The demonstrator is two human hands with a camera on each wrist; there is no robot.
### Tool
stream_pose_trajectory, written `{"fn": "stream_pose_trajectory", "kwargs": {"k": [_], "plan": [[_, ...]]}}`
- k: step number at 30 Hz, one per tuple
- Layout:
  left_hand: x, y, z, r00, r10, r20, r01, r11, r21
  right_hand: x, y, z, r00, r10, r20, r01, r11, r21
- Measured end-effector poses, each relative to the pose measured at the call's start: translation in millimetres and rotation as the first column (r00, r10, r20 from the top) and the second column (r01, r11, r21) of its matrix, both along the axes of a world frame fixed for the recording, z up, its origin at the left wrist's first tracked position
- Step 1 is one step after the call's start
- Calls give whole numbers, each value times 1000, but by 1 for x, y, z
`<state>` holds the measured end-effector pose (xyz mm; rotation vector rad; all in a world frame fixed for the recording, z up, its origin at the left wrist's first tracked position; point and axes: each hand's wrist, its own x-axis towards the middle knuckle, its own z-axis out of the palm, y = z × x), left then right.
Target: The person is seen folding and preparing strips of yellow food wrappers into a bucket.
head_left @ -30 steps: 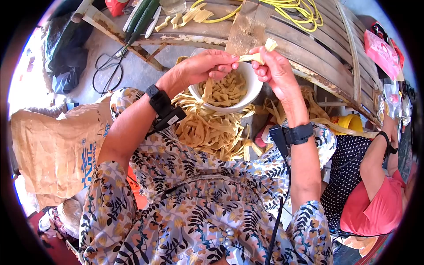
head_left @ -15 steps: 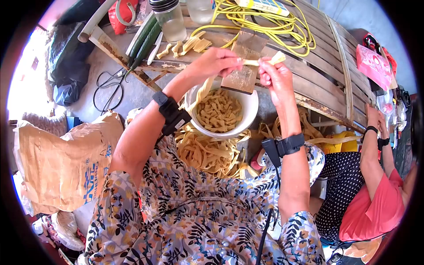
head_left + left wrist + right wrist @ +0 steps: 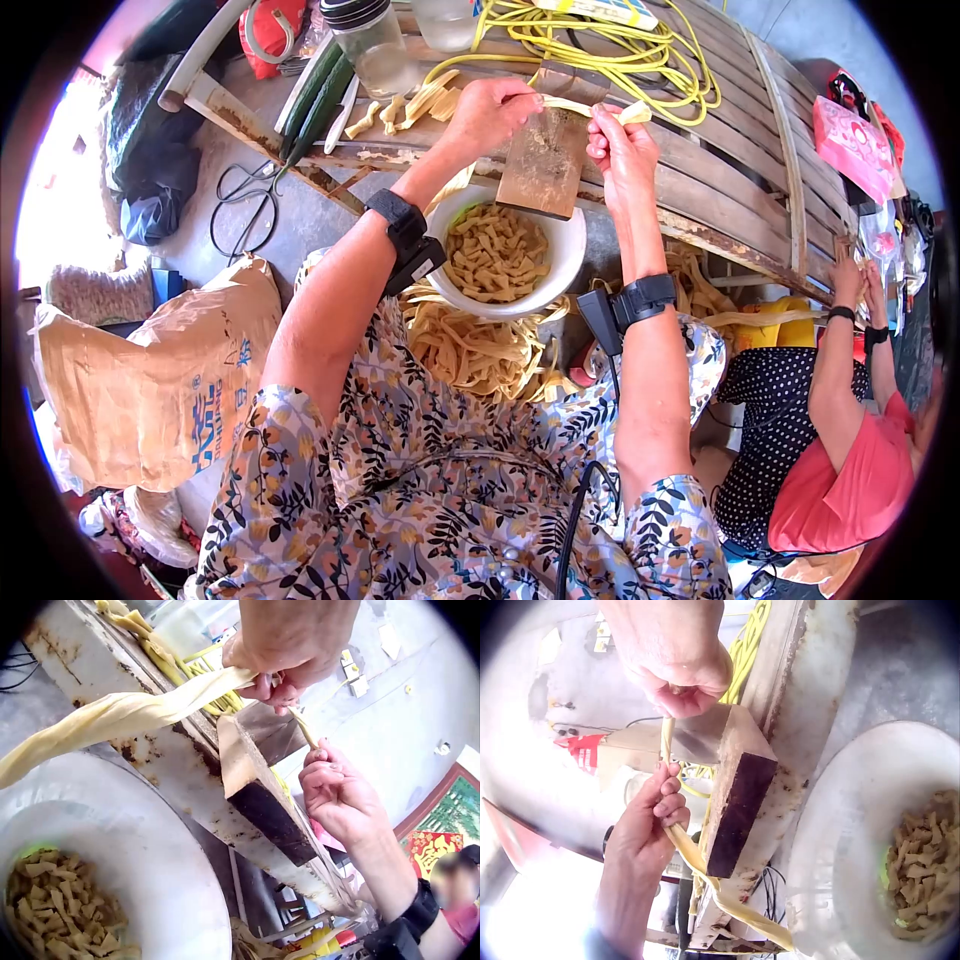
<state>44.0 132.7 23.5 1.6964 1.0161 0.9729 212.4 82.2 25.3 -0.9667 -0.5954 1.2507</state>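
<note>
A long, pale yellow, twisted strip stretches between the two hands, above the front end of a wooden block. My left hand pinches it, with a long tail hanging down toward the white bowl. My right hand grips the strip a short way to the right, and a pale knotted end sticks out past the fingers. Inside the bowl lie many short cut pieces of similar colour. More long strips are heaped below the bowl, close to the lap.
On the slatted bench are a coiled yellow cable, a lidded jar, cucumbers and several knotted pieces. A brown paper bag stands at left. Another person in a red top sits at right.
Both hands have moved up and slightly outward from over the bowl to above the block, still holding the strip. The head view has shifted, showing more of the bench top and the bowl.
</note>
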Motion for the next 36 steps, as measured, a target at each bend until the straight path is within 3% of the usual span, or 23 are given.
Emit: {"fn": "stream_pose_trajectory", "kwargs": {"k": [3, 6, 7, 9, 11, 13, 15, 18, 19, 22, 24, 27, 29, 32, 34, 36], "plan": [[0, 3, -3, 1000, 30, -4, -30, 996, -79, -3, 3, -4, 1000, -2, 11, 2, 1000, 16], [-2, 7, -27, 971, 159, -180, -127, 976, 177, -2, 8, -28, 974, -37, 224, 53, 996, -65], [-5, 8, -28, 978, 153, -139, -139, 984, 109, 2, 6, -35, 935, -102, 341, 138, 987, -82], [-17, 1, -15, 986, 154, -58, -155, 987, -30, 4, -4, -22, 946, -73, 317, 97, 993, -60], [-23, -14, 0, 996, -20, 85, 35, 983, -178, 6, -16, -2, 970, -1, 243, 22, 996, -85], [-29, -34, 6, 971, -148, 189, 201, 931, -306, 6, -37, 18, 929, 183, 321, -144, 979, -141], [-35, -49, 8, 960, -186, 211, 246, 918, -312, 5, -57, 25, 822, 396, 410, -324, 916, -236], [-43, -63, 13, 949, -277, 152, 309, 915, -261, -4, -87, 13, 513, 424, 747, -479, 863, -160], [-43, -66, 12, 945, -294, 143, 323, 909, -263, -3, -94, 13, 510, 482, 712, -497, 841, -214], [-39, -79, 10, 940, -337, 52, 339, 913, -225, -6, -104, 23, 435, 356, 827, -340, 915, -215], [-34, -87, 11, 937, -341, -78, 324, 930, -175, -5, -99, 22, 627, 326, 708, -306, 938, -161], [-28, -98, 11, 923, -382, -44, 367, 910, -193, -6, -92, 15, 779, 382, 497, -336, 924, -184], [-32, -98, 10, 916, -401, 12, 392, 888, -239, -5, -92, 2, 763, 387, 518, -365, 919, -147], [-42, -102, 10, 906, -367, 210, 422, 767, -483, -5, -95, -9, 712, 345, 612, -368, 925, -93], [-52, -96, -4, 881, -463, 94, 446, 750, -489, -5, -96, -21, 663, 311, 681, -362, 929, -72], [-57, -96, -11, 880, -474, 47, 420, 726, -545, -14, -108, -12, 499, 252, 829, -351, 934, -72]]}}
